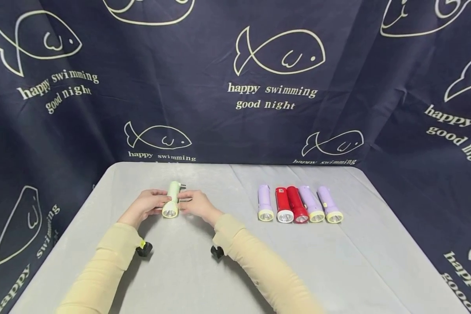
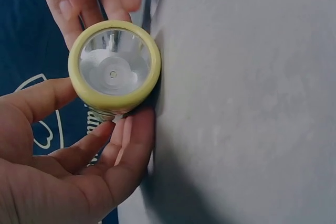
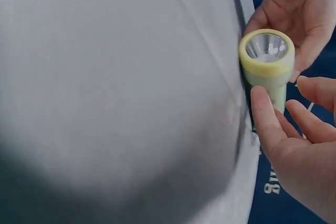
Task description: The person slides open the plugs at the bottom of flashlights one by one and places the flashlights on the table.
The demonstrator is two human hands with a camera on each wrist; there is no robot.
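A pale green flashlight with a yellow lens rim points its lens toward the near side of the table. Two metal plug prongs stick out from its far right side. My left hand holds it from the left, thumb at the rim and fingers curled under the head, as the left wrist view shows. From the other side my right hand reaches to it with loosely extended fingers. One right fingertip lies right at the body just below the yellow rim.
To the right, a row of flashlights lies with lenses facing the near side: a purple one, two red ones side by side, then two more purple ones. A dark curtain with fish drawings stands behind the grey tabletop.
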